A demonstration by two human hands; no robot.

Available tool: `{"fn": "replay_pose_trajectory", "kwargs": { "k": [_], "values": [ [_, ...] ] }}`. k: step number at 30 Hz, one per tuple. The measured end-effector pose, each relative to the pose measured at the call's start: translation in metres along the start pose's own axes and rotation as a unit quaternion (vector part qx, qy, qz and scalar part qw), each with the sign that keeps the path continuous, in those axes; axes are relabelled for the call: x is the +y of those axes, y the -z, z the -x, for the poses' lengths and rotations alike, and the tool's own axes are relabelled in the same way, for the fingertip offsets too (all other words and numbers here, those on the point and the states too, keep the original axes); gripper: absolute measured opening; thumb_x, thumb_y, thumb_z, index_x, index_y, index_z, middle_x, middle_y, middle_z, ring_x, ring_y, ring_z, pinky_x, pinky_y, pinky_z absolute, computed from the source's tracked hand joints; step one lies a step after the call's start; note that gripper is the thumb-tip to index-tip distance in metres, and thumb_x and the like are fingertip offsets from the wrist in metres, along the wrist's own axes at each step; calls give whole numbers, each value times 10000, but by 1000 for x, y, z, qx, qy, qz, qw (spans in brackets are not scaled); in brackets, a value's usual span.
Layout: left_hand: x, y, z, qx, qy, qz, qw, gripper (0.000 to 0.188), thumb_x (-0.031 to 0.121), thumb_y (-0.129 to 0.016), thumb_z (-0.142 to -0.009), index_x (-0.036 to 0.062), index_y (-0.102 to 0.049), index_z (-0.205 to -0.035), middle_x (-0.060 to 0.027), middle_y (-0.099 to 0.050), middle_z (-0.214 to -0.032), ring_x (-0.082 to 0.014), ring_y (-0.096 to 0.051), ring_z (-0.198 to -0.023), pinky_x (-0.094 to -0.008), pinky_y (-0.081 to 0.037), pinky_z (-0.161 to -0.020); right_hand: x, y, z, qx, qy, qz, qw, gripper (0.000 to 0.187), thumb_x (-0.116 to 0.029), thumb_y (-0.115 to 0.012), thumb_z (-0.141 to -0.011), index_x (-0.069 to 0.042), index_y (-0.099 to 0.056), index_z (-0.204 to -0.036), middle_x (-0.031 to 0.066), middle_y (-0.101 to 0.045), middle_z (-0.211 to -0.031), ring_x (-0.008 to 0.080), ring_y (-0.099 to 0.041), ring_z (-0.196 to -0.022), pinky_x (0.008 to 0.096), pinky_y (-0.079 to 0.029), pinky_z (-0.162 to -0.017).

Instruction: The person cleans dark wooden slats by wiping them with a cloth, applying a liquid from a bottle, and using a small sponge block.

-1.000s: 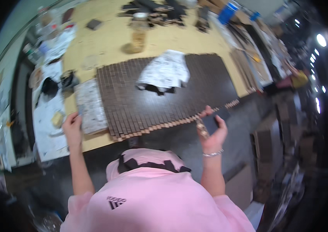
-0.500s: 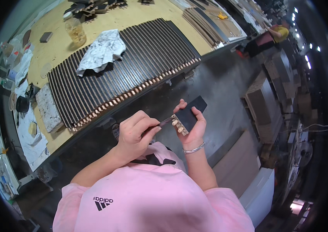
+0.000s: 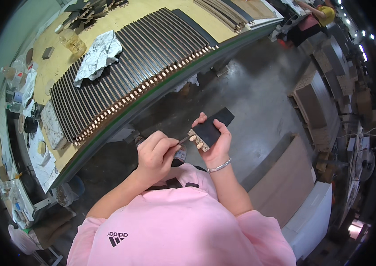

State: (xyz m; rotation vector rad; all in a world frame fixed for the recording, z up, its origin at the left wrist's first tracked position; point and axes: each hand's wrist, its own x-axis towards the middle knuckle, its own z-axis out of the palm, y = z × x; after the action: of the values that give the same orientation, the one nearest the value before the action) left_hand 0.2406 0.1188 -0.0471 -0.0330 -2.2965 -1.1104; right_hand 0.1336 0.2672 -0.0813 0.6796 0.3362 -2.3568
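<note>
One second ago the hands are apart at the counter point(image 3: 212, 26); now they meet in front of the body, above the floor. This means that the work is at one end of a small dark board point(image 3: 208, 132), where two pale pegs point(image 3: 200, 145) stand out. The right hand point(image 3: 216, 146) is closed around this board, with the thumb on its upper face. The left hand point(image 3: 154, 153) is pinched on a thin tool point(image 3: 184, 140) (its fingers cover most of it, so the kind I cannot tell). The tip is near the pegged end; whether it touches, I cannot say.

On the counter lies a long row of dark strips point(image 3: 139, 53), with pale ends along the front edge. A crumpled sheet point(image 3: 99, 53) rests on the row and hides part of it. Beside are a bottle point(image 3: 72, 42) and a pale speckled block point(image 3: 52, 124). Nothing visible stands between the two hands, but a large carton point(image 3: 281, 177) is near the right elbow.
</note>
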Motion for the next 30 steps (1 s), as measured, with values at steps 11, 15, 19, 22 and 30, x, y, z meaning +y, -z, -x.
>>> {"fn": "replay_pose_trajectory", "kwargs": {
  "k": [11, 15, 19, 22, 30],
  "values": [
    [-5, -22, -6, 14, 36, -51, 998, 188, -71, -730, -693, 6, -632, -834, -105, -532, -704, -258, -560, -579, -351, -431, -498, -19, 10, -4, 12, 11, 0, 1000, 325, -191, -456, -862, 51, -550, -1057, 164, -629, -899, 282, -609, -904, 420, -495, -964],
    [0, -20, -9, -14, -37, 0, 999, 153, -89, -715, -741, -13, -624, -839, -102, -532, -690, -216, -517, -557, -319, -388, -490, -22, 12, -3, 0, 8, -55, 998, 422, -143, -479, -869, 77, -449, -1228, 142, -595, -953, 294, -604, -904, 421, -506, -914],
    [0, -23, -7, 24, 38, -19, 999, 170, -102, -719, -712, -10, -629, -822, -102, -545, -693, -221, -522, -566, -320, -384, -491, -24, 10, -2, -3, 16, -45, 999, 417, -134, -478, -872, 80, -441, -1229, 141, -586, -952, 277, -603, -894, 423, -504, -918],
    [10, -19, -4, 10, -46, -8, 999, 185, -103, -730, -696, -9, -638, -825, -94, -534, -670, -219, -517, -540, -322, -385, -469, -25, 13, -5, -17, 3, -74, 997, 404, -153, -479, -878, 76, -458, -1210, 145, -590, -954, 288, -600, -905, 424, -503, -916],
    [8, -29, 2, 1, -79, -38, 996, 220, -81, -750, -665, -13, -637, -842, -93, -516, -670, -231, -523, -537, -330, -401, -457, -15, 12, -5, -17, 40, 16, 999, 372, -192, -479, -889, 65, -488, -1157, 161, -599, -941, 316, -589, -922, 425, -507, -905]
  ]
}}
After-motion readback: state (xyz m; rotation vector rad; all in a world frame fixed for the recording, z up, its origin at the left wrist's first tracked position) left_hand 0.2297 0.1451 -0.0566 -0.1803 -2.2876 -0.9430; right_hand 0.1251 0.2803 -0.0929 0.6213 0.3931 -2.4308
